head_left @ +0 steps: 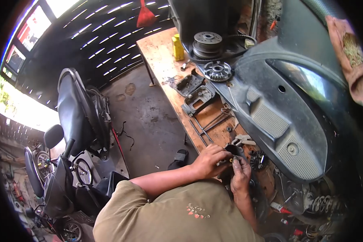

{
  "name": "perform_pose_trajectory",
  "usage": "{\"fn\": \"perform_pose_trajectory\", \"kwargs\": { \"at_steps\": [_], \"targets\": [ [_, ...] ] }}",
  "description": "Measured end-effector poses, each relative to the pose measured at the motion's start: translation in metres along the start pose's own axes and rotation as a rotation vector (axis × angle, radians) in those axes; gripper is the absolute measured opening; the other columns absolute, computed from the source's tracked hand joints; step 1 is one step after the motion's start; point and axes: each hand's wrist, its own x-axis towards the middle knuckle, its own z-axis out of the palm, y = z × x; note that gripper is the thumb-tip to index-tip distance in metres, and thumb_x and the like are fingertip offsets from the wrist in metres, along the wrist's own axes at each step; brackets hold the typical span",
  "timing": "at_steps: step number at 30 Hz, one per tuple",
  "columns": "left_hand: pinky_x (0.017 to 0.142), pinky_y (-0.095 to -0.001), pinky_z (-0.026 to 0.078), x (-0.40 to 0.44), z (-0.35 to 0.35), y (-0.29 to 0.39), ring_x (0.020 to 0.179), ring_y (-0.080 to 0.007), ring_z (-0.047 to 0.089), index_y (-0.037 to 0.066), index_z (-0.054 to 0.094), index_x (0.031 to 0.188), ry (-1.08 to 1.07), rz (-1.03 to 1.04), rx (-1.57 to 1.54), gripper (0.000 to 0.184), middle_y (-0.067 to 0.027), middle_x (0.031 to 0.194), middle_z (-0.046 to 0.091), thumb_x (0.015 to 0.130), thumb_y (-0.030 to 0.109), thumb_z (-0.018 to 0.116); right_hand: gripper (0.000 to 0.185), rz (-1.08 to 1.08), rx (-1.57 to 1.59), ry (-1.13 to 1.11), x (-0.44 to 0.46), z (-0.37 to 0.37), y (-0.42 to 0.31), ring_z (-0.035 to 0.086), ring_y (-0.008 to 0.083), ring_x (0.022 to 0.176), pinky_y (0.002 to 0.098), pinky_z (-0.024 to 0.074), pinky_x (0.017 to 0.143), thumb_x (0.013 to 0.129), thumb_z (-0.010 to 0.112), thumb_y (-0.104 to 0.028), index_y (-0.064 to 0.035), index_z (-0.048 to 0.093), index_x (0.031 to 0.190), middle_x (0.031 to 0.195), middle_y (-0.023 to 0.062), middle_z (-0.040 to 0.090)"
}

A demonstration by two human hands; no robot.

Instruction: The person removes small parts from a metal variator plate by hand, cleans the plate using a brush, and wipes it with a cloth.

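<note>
My left hand (211, 162) is closed, its fingers curled in over the near end of the wooden bench. Close against it, my right hand (240, 174) pinches a small brass-coloured part (231, 160) between thumb and fingers. What my left fingers hold is hidden by the hand. A dark rounded part (236, 150) lies just beyond both hands. To the right of them is a dark toothed metal part (256, 159). Thin metal rods or tools (203, 131) lie on the bench ahead of my left hand.
On the wooden bench (157, 50) stand a yellow bottle (178, 47), open metal housings (199, 99), a pulley (218, 71) and a drum-shaped part (207, 44). A large dark scooter body panel (278, 117) borders the right. Scooters (74, 117) stand at left on the concrete floor (145, 109).
</note>
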Motion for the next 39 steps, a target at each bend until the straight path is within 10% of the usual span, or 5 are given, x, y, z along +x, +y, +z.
{"fn": "perform_pose_trajectory", "kwargs": {
  "at_steps": [18,35,39],
  "targets": [
    [0.08,-0.0427,0.053,-0.005,0.015,-0.015,0.09,-0.0371,0.064,0.004,0.062,0.107,-0.065,-0.387,-0.185,0.034,-0.0177,0.093,0.066,0.074,0.007,0.071,0.029,-0.072,0.017,0.126,0.002,-0.01,0.015,0.057,0.0149,0.108,0.0287,0.0449,0.095,0.099,0.059,-0.013,0.0042,0.061,0.122,0.117,0.0086,0.064],
    [0.074,-0.0408,0.044,-0.003,0.014,-0.014,0.086,-0.0305,0.06,0.009,0.064,0.111,-0.081,-0.014,0.071,0.036,-0.0086,0.092,0.063,0.075,0.01,0.071,0.014,0.114,0.144,0.044,0.006,-0.016,0.01,0.059,0.0121,0.086,0.0256,0.0461,0.083,0.096,0.063,-0.012,-0.0001,0.069,0.101,0.095,0.0031,0.067],
    [0.072,-0.0403,0.046,-0.003,0.015,-0.019,0.083,-0.0302,0.062,0.009,0.065,0.109,-0.061,0.004,-0.004,0.034,-0.0092,0.092,0.064,0.076,0.008,0.071,0.017,-0.065,-0.315,-0.016,0.008,-0.029,0.016,0.054,0.0092,0.083,0.025,0.0438,0.078,0.098,0.06,-0.015,-0.0011,0.068,0.097,0.089,-0.0003,0.065]
  ]
}}
